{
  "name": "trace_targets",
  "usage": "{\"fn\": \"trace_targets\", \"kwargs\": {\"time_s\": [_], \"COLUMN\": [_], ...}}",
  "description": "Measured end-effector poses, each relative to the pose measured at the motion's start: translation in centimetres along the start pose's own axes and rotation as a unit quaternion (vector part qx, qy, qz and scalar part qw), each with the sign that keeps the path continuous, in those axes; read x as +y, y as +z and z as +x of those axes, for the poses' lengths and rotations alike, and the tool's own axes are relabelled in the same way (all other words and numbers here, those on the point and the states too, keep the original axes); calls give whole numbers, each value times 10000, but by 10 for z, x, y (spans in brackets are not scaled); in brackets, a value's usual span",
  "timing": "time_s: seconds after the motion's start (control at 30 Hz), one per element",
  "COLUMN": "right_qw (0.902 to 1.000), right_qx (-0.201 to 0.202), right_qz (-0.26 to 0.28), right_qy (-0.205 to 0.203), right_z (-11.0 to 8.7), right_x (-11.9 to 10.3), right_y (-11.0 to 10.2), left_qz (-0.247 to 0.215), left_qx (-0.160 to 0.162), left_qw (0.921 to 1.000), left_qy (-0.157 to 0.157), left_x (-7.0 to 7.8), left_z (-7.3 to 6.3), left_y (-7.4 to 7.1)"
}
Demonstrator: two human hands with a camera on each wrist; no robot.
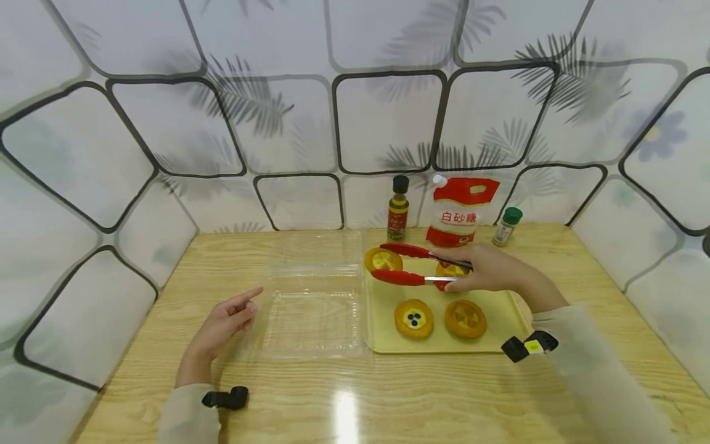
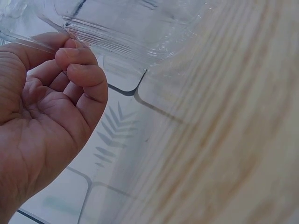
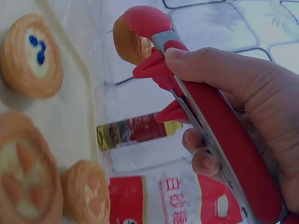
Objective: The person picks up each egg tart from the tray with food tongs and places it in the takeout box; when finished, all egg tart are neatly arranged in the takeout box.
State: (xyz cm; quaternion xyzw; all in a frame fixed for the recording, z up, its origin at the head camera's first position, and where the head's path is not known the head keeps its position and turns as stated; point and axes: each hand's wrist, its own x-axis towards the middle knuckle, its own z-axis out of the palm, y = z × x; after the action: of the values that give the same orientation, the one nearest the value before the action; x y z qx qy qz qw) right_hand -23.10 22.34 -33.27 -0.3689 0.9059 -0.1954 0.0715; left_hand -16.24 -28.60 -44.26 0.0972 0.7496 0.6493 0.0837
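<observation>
My right hand [image 1: 488, 268] holds red-tipped tongs [image 3: 219, 135]. Between the tong tips is an egg tart [image 1: 384, 259] with a yellow filling, over the tray's far left corner. Under the hand, a tart [image 1: 448, 271] is partly hidden by the tongs. A tart with blue berries [image 1: 413, 319] and a larger tart [image 1: 466, 319] lie nearer the front of the pale yellow tray [image 1: 388, 344]. On the left, my left hand [image 1: 222, 327] pinches the edge of a clear plastic box [image 2: 121, 39] whose lid stands open at the back.
Behind the tray stand an oil bottle [image 1: 397, 213], a red and white sugar pouch [image 1: 457, 213] and a small green-capped jar [image 1: 506, 227]. A patterned wall covering [image 1: 388, 123] borders the back and sides of the wooden table [image 1: 299, 401].
</observation>
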Motion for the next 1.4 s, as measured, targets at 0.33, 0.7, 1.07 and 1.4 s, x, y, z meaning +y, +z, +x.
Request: {"fn": "trace_targets", "kwargs": {"time_s": [0.33,0.7,1.07,1.4], "right_qw": [9984,9946,9923,9911], "right_qx": [-45,-287,-703,-811], "right_qz": [294,585,270,224], "right_qy": [-487,-810,-982,-1032], "right_z": [25,59,101,124], "right_x": [-31,-55,-78,-88], "right_y": [11,38,67,87], "left_qz": [-139,-160,-74,-114], "left_qx": [-71,-177,66,30], "left_qw": [9999,9997,9996,9998], "left_qy": [34,62,-266,-166], "left_x": [1,-1,2,1], "left_z": [2,8,6,3], "left_y": [3,5,2,0]}}
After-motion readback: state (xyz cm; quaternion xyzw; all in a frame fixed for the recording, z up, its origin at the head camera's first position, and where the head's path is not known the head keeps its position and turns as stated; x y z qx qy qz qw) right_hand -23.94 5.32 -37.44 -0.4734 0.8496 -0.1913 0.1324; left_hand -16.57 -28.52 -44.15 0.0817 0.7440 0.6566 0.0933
